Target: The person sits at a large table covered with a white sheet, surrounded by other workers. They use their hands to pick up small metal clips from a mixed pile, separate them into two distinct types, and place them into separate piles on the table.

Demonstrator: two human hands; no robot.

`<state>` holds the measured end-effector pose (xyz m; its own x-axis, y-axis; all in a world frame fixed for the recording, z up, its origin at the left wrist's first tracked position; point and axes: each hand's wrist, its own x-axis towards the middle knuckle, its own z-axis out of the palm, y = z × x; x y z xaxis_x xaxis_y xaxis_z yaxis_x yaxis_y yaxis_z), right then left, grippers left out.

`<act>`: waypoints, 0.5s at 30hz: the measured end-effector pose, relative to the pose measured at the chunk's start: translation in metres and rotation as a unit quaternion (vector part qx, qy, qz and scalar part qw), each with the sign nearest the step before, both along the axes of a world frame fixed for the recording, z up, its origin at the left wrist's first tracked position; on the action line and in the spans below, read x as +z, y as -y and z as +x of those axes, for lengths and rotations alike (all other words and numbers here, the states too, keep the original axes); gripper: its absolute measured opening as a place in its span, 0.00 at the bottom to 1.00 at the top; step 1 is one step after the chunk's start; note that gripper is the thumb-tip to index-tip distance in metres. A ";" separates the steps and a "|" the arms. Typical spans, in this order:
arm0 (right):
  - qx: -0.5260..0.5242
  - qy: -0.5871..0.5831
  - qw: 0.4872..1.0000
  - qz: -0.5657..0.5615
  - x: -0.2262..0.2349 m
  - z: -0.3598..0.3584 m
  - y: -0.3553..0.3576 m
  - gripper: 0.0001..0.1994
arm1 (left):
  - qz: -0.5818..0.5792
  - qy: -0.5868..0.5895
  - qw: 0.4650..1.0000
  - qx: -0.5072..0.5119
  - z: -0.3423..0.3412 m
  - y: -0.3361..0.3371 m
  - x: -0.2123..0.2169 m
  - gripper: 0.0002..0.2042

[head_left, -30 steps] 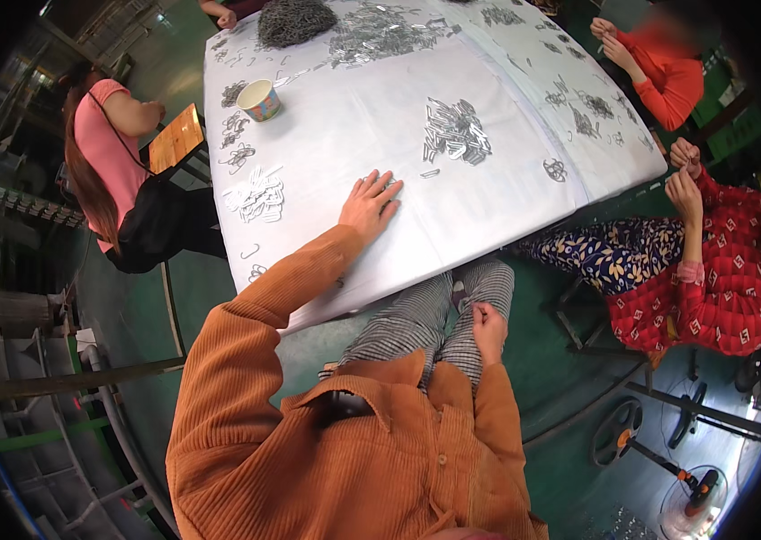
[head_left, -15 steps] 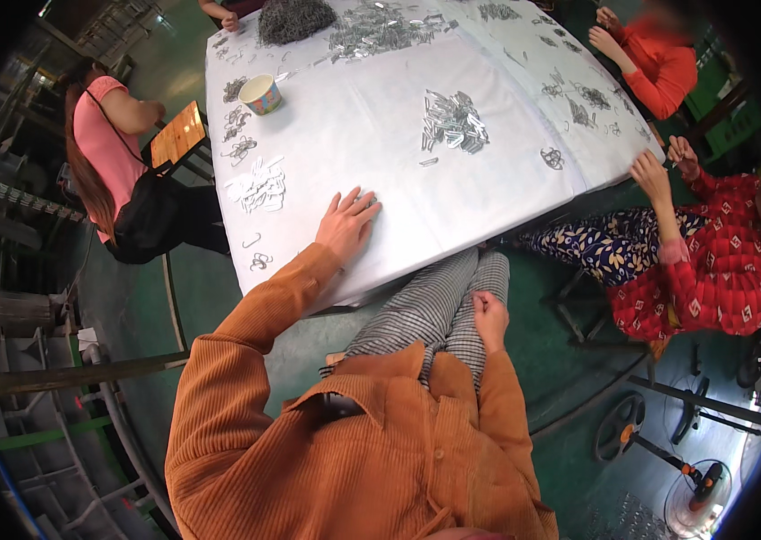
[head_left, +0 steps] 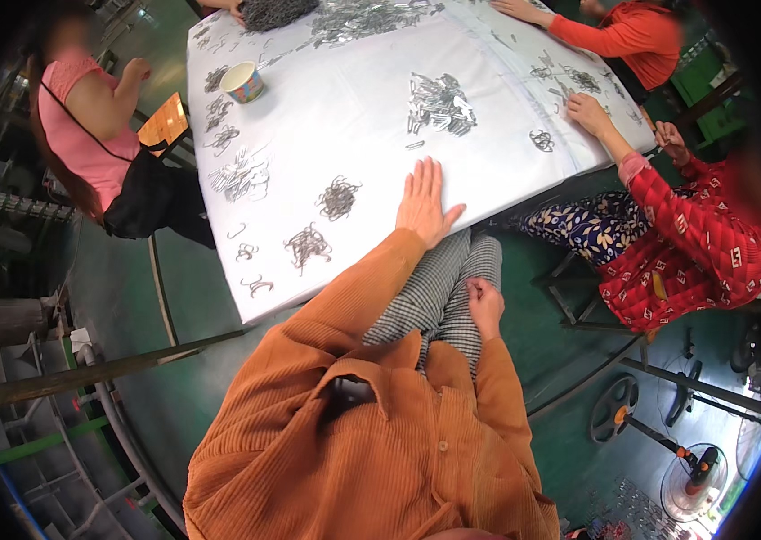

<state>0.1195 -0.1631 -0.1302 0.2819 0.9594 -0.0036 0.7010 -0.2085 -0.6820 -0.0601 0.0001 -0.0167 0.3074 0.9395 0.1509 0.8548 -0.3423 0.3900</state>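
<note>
My left hand (head_left: 425, 207) lies flat and open, palm down, on the white-covered table (head_left: 353, 117) by its front edge. Left of it are two tangled heaps of thin dark curved metal pieces, a farther heap (head_left: 338, 198) and a nearer heap (head_left: 308, 247). Beyond my fingertips is a pile of small flat silvery strips (head_left: 442, 106), one strip lying apart from it. Over my lap, below the table edge, my right hand (head_left: 486, 306) is closed with its fingers curled; whether anything is in it is hidden.
A paper cup (head_left: 243, 83) stands on the table's left side, near small hook clusters (head_left: 220, 112) and pale strips (head_left: 241, 175). A big dark heap (head_left: 277, 13) sits at the far end. People sit left and right; one co-worker's hand (head_left: 587, 114) touches the table's right side.
My left hand has moved right across the table, and the two dark heaps now show left of it. My right hand stays over my lap. The co-worker in patterned red reached onto the table.
</note>
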 end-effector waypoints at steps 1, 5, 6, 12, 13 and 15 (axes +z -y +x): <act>-0.003 -0.006 1.000 -0.009 -0.002 0.001 0.000 0.06 | -0.002 -0.009 0.999 0.040 0.008 -0.015 0.002 0.44; -0.013 0.004 1.000 -0.005 -0.004 0.002 0.002 0.06 | -0.026 -0.025 0.987 0.154 0.028 -0.077 0.014 0.56; -0.024 0.004 1.000 -0.004 -0.004 0.008 0.002 0.06 | -0.040 -0.042 0.983 0.176 0.033 -0.088 0.021 0.58; -0.104 -0.054 0.993 -0.022 -0.009 0.018 0.018 0.05 | -0.018 -0.025 0.980 0.199 0.042 -0.154 0.000 0.61; -0.115 -0.045 0.992 -0.030 -0.010 0.020 0.020 0.05 | -0.017 -0.021 0.982 0.187 0.044 -0.162 -0.002 0.61; -0.135 -0.025 0.990 -0.041 -0.010 0.024 0.022 0.05 | -0.028 -0.020 0.985 0.170 0.050 -0.173 0.002 0.59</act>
<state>0.1436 -0.1854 -0.1400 0.5252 0.8453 -0.0983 0.5783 -0.4393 -0.6874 -0.0097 0.1733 -0.0147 -0.0210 0.9956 0.0909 0.9315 -0.0135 0.3635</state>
